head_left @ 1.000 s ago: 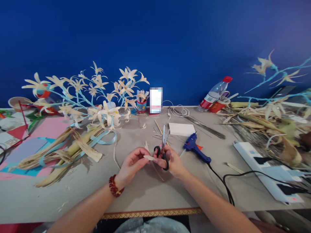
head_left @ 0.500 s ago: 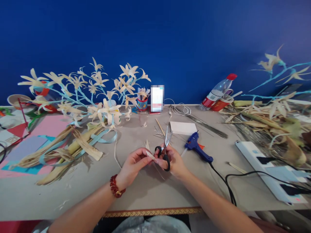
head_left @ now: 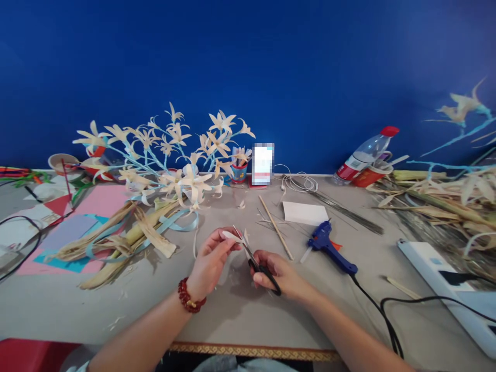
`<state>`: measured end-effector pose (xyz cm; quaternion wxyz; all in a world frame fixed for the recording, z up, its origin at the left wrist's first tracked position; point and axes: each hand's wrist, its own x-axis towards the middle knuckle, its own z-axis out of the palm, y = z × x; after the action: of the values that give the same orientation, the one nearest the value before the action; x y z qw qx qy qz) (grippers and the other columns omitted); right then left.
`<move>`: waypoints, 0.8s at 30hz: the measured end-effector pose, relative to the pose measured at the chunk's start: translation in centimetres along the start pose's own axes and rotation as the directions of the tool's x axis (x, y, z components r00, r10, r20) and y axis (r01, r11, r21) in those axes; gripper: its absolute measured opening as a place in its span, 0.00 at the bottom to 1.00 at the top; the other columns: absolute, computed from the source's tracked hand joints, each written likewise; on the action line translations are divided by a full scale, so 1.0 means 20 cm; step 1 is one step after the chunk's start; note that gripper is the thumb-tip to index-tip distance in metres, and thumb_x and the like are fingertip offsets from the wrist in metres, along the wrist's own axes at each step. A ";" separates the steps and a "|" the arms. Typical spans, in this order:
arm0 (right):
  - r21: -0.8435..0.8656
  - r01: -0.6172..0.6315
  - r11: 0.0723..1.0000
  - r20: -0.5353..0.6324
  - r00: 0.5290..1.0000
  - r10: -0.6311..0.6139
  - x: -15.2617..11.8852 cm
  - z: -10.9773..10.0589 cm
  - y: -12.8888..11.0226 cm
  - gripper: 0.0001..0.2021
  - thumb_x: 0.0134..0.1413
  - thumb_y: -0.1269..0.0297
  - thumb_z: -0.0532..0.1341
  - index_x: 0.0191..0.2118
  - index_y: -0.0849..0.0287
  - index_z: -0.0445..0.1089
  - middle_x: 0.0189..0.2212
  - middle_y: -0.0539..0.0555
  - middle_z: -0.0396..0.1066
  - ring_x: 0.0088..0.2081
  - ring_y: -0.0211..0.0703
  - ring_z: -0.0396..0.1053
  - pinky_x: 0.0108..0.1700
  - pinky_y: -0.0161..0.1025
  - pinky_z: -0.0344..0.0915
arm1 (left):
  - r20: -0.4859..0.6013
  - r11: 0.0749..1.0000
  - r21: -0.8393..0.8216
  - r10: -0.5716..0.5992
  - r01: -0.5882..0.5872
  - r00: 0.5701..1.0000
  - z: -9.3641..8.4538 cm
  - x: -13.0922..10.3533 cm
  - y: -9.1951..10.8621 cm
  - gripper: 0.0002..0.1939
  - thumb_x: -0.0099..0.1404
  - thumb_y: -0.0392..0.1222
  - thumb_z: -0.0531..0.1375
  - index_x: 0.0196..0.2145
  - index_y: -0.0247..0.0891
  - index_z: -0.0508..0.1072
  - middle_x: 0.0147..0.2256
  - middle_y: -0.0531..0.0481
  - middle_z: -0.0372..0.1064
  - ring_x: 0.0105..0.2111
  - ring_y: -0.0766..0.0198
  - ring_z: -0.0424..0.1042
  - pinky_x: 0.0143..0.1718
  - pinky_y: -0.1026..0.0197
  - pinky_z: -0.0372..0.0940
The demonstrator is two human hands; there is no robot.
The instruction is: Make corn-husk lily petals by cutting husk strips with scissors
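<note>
Between the thumb and fingers of my left hand (head_left: 213,261) is a small pale petal-shaped piece of husk (head_left: 231,236). My right hand (head_left: 278,274) grips black-handled scissors (head_left: 252,258) by their loops. The scissors' blades are parted, pointing up and left, with the tips close to the husk piece. Whether the blades touch it I cannot tell. On the table past my right hand lie a thin tan stick (head_left: 276,227) and a blue hot glue gun (head_left: 328,247).
Branches of pale husk flowers (head_left: 189,181) stand back left. Dried husks (head_left: 127,243) lie on coloured paper (head_left: 103,201). A white box (head_left: 305,212), a coil of white cable (head_left: 299,182), a tilted bottle (head_left: 362,157) and a power strip (head_left: 442,289) are right of centre. Black cords (head_left: 387,320) cross the right side.
The scissors have swung from pointing upward in my right hand to reaching left toward the husk piece. My hands have moved apart, and the whole view has shifted slightly left.
</note>
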<state>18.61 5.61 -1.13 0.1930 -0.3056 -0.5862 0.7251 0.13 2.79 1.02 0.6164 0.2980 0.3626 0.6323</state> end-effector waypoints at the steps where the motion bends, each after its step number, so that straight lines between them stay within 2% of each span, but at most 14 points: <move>1: 0.001 -0.005 1.000 0.008 1.000 0.005 0.00 0.00 0.00 0.26 0.42 0.41 0.65 0.31 0.59 0.59 0.25 0.48 0.63 0.25 0.35 0.61 0.27 0.32 0.55 | 0.001 1.000 0.000 0.005 -0.005 1.000 0.00 0.00 0.00 0.02 0.60 0.37 0.62 0.30 0.37 0.72 0.40 0.50 0.70 0.38 0.65 0.68 0.42 0.59 0.65; 9: -0.015 -0.030 0.999 -0.030 0.999 0.029 0.00 0.01 0.01 0.26 0.40 0.40 0.66 0.29 0.58 0.57 0.23 0.47 0.62 0.23 0.34 0.59 0.25 0.31 0.54 | -0.007 1.000 0.004 0.008 -0.008 1.000 0.01 -0.01 -0.01 0.03 0.60 0.37 0.62 0.29 0.36 0.72 0.38 0.49 0.70 0.37 0.65 0.68 0.41 0.60 0.65; 24: 0.006 -0.061 0.998 -0.056 0.997 0.061 0.00 0.01 0.01 0.25 0.39 0.44 0.68 0.27 0.58 0.57 0.20 0.45 0.62 0.20 0.32 0.58 0.22 0.30 0.53 | 0.050 0.999 0.019 0.041 -0.042 0.998 0.00 0.00 -0.01 0.03 0.61 0.35 0.61 0.29 0.36 0.73 0.37 0.48 0.68 0.40 0.63 0.67 0.42 0.60 0.65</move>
<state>18.49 5.49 -1.31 0.1879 -0.3429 -0.5695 0.7230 0.19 2.70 0.79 0.6089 0.3272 0.3474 0.6336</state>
